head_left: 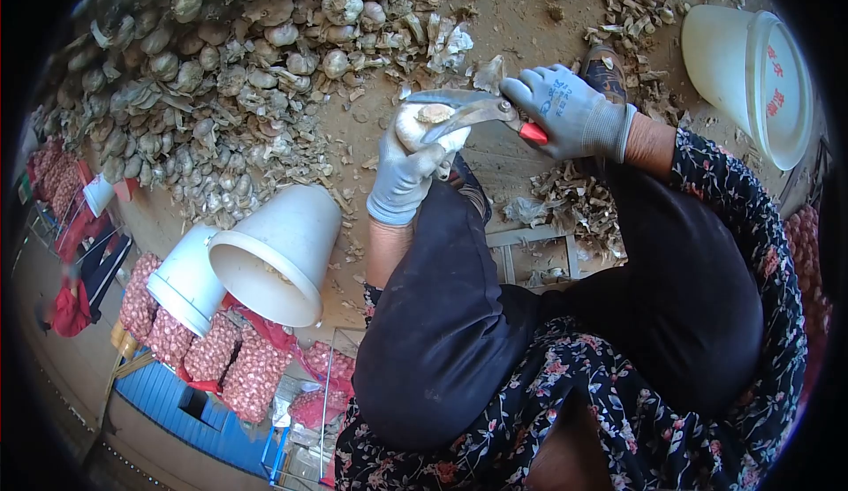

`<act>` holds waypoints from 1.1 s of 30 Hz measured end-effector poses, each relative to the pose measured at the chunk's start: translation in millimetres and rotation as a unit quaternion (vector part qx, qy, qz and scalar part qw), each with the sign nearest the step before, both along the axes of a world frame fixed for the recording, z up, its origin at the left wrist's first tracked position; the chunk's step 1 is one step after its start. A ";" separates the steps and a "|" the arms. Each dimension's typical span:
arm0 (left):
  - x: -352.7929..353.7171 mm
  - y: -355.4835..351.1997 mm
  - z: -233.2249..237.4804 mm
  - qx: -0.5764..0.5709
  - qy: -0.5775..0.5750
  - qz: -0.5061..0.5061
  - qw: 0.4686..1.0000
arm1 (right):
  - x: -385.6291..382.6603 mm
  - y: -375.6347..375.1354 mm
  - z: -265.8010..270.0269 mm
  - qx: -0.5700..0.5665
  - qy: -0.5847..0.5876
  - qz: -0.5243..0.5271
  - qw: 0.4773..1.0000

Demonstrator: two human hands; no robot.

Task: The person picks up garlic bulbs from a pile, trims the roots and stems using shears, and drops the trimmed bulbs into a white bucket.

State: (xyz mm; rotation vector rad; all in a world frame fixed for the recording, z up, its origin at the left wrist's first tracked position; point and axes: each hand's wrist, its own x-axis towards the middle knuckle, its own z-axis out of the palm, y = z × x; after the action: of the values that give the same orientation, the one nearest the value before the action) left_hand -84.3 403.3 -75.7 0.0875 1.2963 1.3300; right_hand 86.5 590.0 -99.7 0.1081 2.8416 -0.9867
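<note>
My left hand [402, 177], in a grey work glove, is closed around a garlic bulb [410, 131] and holds it up over my left knee. The bulb's cut, brownish stem end faces upward. In my gloved right hand [568, 113] are pruning shears [478, 115] with red grips, the fingers wrapped round the handles. The blades are spread apart and reach across to the bulb, one passing above its stem end and the other lying across its near side.
A large heap of garlic [212, 67] covers the ground at upper left. Two white buckets [305, 213] lie tipped at left, near mesh sacks of garlic [252, 372]. A lidded pale bucket [720, 58] lies at upper right. Dry trimmings [579, 200] litter the ground between my legs. Another person [71, 305] is at far left.
</note>
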 end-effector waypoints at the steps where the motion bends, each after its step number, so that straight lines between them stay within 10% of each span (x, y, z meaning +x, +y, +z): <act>1: 0.9 2.5 3.4 0.008 -0.001 -0.010 1.000 | -1.2 -0.3 -0.3 0.002 0.001 -0.001 1.000; 8: 1.6 -28.1 16.5 -0.012 -0.018 0.004 1.000 | -7.6 -6.5 7.3 -0.080 -0.117 0.019 0.990; 11: 2.6 -93.5 49.7 -0.027 0.175 0.319 0.931 | 6.4 -8.6 -3.7 -0.137 -0.145 -0.064 0.978; 16: -72.5 -225.8 93.9 -0.313 0.582 0.262 0.704 | 12.7 -4.2 -10.7 -0.181 -0.154 -0.122 0.964; 19: -76.2 -170.4 111.9 -0.607 0.748 -0.032 0.266 | 11.2 -5.4 -17.9 -0.186 -0.143 -0.138 0.962; 21: -101.8 -104.2 96.1 -0.416 0.780 -0.005 0.466 | 11.0 -3.8 -20.0 -0.185 -0.141 -0.145 0.962; 22: -101.9 -48.6 90.6 -0.301 0.645 0.090 0.697 | 11.2 -3.9 -21.0 -0.186 -0.142 -0.151 0.960; 24: -126.4 30.2 53.4 -0.163 0.450 0.129 0.868 | 9.4 -1.6 -20.4 -0.184 -0.154 -0.155 0.958; 28: -181.3 141.3 -13.0 -0.166 0.160 0.261 0.938 | 3.6 6.3 -15.5 -0.190 -0.184 -0.154 0.952; 33: -191.2 134.7 -31.1 -0.021 0.077 0.264 0.961 | -7.9 12.4 -16.4 -0.153 -0.126 -0.185 0.962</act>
State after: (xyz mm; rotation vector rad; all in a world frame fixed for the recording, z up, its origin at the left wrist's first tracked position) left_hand -275.5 538.0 -106.8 -0.2037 1.5433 1.7723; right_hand 78.6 602.5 -116.1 0.6995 2.4486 -1.3592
